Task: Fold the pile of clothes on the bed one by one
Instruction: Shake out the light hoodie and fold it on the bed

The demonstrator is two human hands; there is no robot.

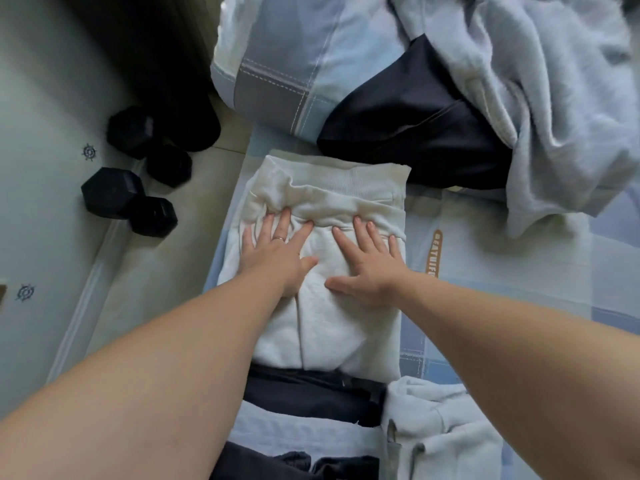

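cream fleece, the folded garment [346,327] lies mid-bed, and i have the left grip [277,251] and right grip [370,261] released flat on it, fingers spread, side by side. i'd smooth toward 12 o'clock to flatten the ridge there. the bed [502,271] edge runs close at 9 o'clock, dumbbells [114,192] on the floor beyond; open sheet at 3, an unfolded navy piece [415,133] at 1.

orange patch [435,252] on the bed sheet [519,258] reads "beatuifu", cut off.
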